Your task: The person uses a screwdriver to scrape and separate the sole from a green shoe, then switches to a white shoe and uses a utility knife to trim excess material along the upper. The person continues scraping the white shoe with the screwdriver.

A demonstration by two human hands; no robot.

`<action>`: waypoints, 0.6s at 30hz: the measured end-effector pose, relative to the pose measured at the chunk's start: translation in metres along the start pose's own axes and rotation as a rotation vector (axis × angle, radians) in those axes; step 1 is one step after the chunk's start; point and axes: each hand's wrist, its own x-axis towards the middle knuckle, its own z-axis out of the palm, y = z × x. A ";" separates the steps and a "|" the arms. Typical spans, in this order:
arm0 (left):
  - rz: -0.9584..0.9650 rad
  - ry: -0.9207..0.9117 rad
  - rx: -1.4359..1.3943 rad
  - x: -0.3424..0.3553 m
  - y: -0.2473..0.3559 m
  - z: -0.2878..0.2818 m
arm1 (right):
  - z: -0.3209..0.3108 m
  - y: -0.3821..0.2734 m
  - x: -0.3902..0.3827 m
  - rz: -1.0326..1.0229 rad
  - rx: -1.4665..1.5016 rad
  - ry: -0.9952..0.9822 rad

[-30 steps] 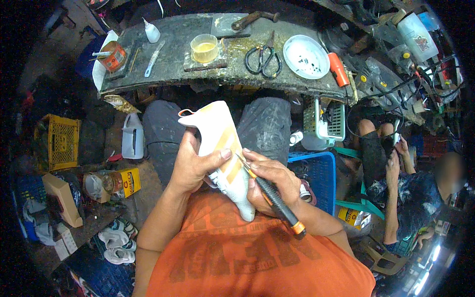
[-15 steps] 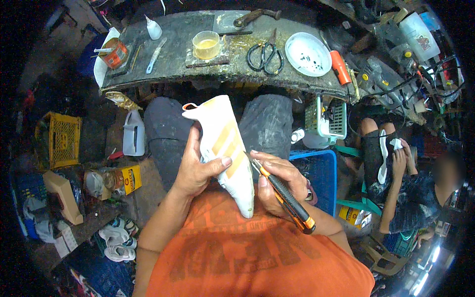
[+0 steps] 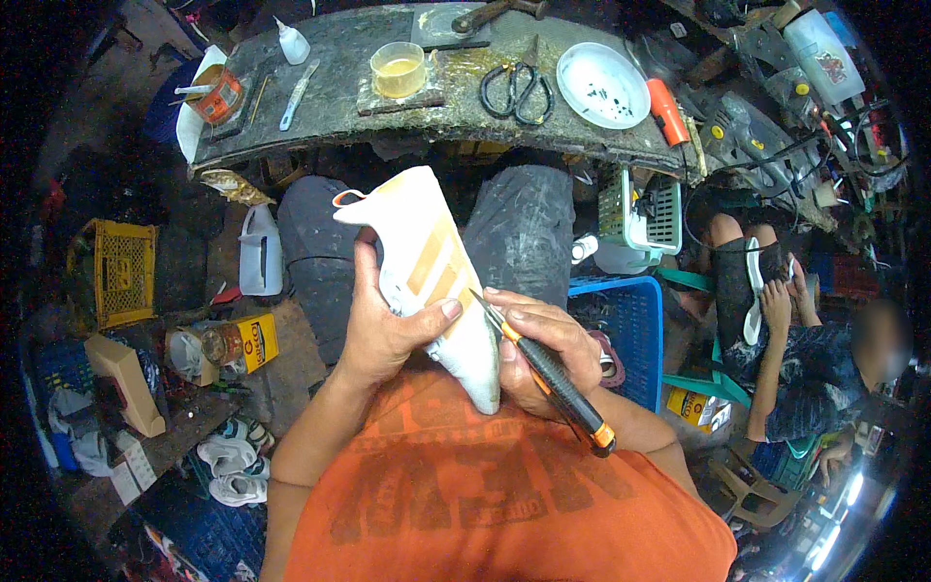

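Above my lap I hold a white shoe upper with tan side stripes, its toe pointing down toward my orange shirt and its heel loop at the far end. My left hand is closed round its middle, thumb pressed on the side by the stripes. My right hand grips a black and orange utility knife like a pen. The knife's blade tip meets the right edge of the upper, below the stripes; whether it cuts in I cannot tell. Some of my right fingers are hidden behind the knife and the upper.
Across my knees stands a workbench with scissors, a cup of yellowish liquid, a white plate and a white-handled blade. A blue crate stands at right. Another person sits beyond, handling a white sole.
The upper has shifted slightly up and left and turned a little in my left hand. The knife tip has moved slightly up and left along its edge. Both grips stay the same.
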 end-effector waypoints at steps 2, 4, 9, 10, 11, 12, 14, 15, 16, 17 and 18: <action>0.010 0.015 0.000 -0.002 0.001 0.002 | 0.001 -0.001 0.001 0.001 0.003 -0.001; 0.026 0.016 -0.019 -0.004 0.002 0.003 | 0.002 -0.001 0.001 0.001 0.007 -0.003; 0.037 0.028 0.062 -0.006 0.005 0.002 | 0.004 -0.002 0.002 -0.007 -0.007 0.000; 0.044 0.031 0.073 -0.006 0.005 0.002 | 0.004 -0.002 0.003 -0.004 -0.010 -0.005; 0.050 0.038 0.073 -0.006 0.005 0.002 | 0.005 -0.002 0.003 -0.005 -0.013 -0.006; 0.057 0.045 0.073 -0.007 0.005 0.003 | 0.005 -0.002 0.003 -0.007 -0.016 -0.008; 0.072 0.067 0.079 -0.008 0.005 0.005 | 0.006 -0.001 0.003 -0.016 -0.018 -0.008; 0.080 0.083 0.086 -0.009 0.005 0.006 | 0.006 -0.001 0.004 -0.022 -0.017 -0.007; 0.092 0.096 0.082 -0.010 0.005 0.008 | 0.006 0.000 0.004 -0.028 -0.016 -0.006; 0.101 0.105 0.086 -0.010 0.005 0.009 | 0.006 0.000 0.005 -0.039 -0.029 -0.023; 0.113 0.113 0.080 -0.011 0.005 0.011 | 0.005 0.000 0.005 -0.050 -0.041 -0.039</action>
